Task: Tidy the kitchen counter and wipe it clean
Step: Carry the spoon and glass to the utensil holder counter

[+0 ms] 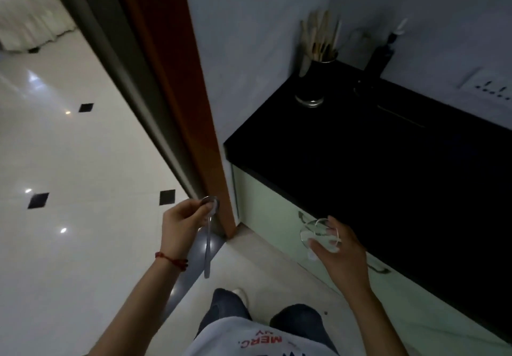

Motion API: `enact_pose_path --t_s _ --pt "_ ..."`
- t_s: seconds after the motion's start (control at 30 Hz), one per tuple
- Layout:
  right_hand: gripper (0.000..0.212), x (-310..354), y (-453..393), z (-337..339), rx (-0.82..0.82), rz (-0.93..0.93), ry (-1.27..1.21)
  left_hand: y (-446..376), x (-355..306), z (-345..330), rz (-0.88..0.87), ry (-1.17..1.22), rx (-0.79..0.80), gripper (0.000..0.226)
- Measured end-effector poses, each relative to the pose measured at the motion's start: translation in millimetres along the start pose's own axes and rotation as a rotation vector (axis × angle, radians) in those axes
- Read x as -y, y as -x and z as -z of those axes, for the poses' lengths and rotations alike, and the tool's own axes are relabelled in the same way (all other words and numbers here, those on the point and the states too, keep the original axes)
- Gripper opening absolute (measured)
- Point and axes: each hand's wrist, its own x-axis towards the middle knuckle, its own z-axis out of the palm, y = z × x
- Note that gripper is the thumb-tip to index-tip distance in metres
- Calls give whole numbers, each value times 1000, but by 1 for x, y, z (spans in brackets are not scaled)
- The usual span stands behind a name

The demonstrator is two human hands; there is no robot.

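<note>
Beside the tabletop, your left hand pinches a spoon by its bowl, handle hanging down over the floor. Your right hand curls around a clear glass, held sideways off the tabletop edge. The spoon grip is shallow; a swing could drop it. The tilted glass could slip or strike the edge. A utensil holder stands at the far corner.
</note>
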Motion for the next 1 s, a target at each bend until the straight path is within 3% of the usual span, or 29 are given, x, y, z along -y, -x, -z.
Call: enact_pose_path --t_s 0.27,0.5,0.7,0.8,0.9,1.0 --pt "65 2 -49 24 -188 -80 0 -68 -40 -81 -69 53 202 19" --pt "65 2 -127 55 -203 -80 -21 -128 -74 -154 -151 91 201 22" --pt "65 14 -185 76 -190 -10 -3 -178 -147 -214 -404 57 191 17" --pt "65 20 -204 81 -194 12 10 -204 -187 -237 -557 18 177 2" --pt "65 26 -217 82 -222 18 15 -227 -220 -259 -643 24 182 20" --pt "65 31 -223 80 -254 -4 3 -248 -251 -284 -727 -14 178 15"
